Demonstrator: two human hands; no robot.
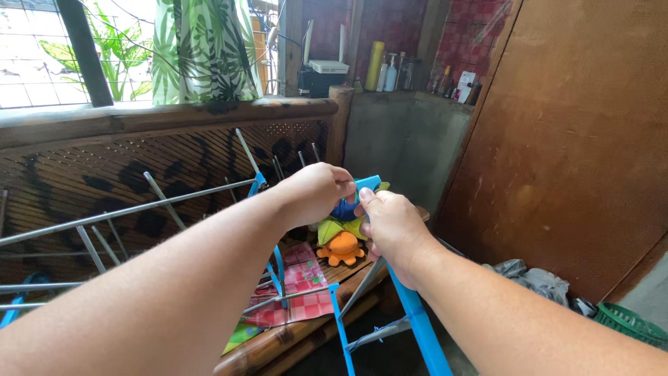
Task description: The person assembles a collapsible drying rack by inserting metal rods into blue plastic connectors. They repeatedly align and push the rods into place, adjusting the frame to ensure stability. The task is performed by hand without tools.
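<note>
Both hands up at the top of the blue drying rack [416, 313]. Left hand [314, 193] curled tight on the little orange and green toy [340, 240], hanging just below. Right hand [394, 228] pinching the rack's blue frame, thumb up

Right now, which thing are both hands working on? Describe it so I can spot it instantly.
Find the blue-framed drying rack with grey metal rods in front of the woven wall. At its top corner, the left hand and right hand meet on a small soft toy. Its orange body with green and blue parts sets it apart from the flat pink checked cloth below.
</note>
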